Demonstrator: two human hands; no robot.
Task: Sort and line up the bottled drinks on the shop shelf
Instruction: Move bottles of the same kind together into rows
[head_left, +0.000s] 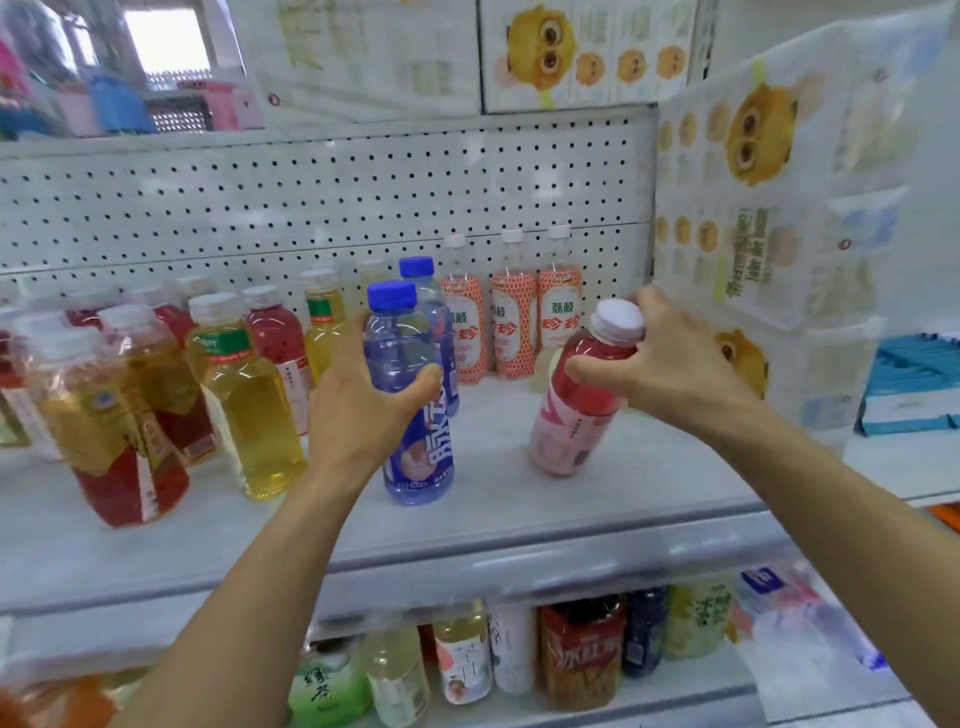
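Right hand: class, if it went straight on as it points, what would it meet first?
Probably the rightmost orange-labelled bottle at the back; the right hand, gripping the red bottle, points there, though depth is unclear.

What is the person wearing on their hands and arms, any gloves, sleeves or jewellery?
Nothing shows. The left hand and right hand are bare: no gloves, no rings on the fingers in view. Neither wrist carries a watch or bracelet. The left forearm and right forearm are uncovered to the picture's edge; no sleeve appears.
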